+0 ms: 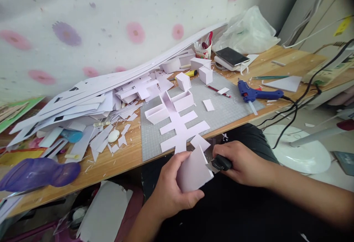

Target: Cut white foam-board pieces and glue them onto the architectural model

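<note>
My left hand [177,185] is closed around a white foam board piece [194,170], held tilted above my lap at the table's front edge. In my right hand [240,162] is a black-handled utility knife [221,163], its blade touching or very near the board's right edge. Just beyond them, a white cutout [178,125] with side tabs lies on the grey cutting mat [235,111]. Two open white trough shapes stand on its far part. A small white square [200,142] sits by the mat's front edge, partly behind the held piece.
A blue glue gun [257,92] with a black cord rests at the mat's right. Small white blocks [206,75], a pencil [218,91] and a yellow cutter [190,73] lie farther back. Scraps and long white boards [110,83] cover the left. A paper cup [203,50] holds tools.
</note>
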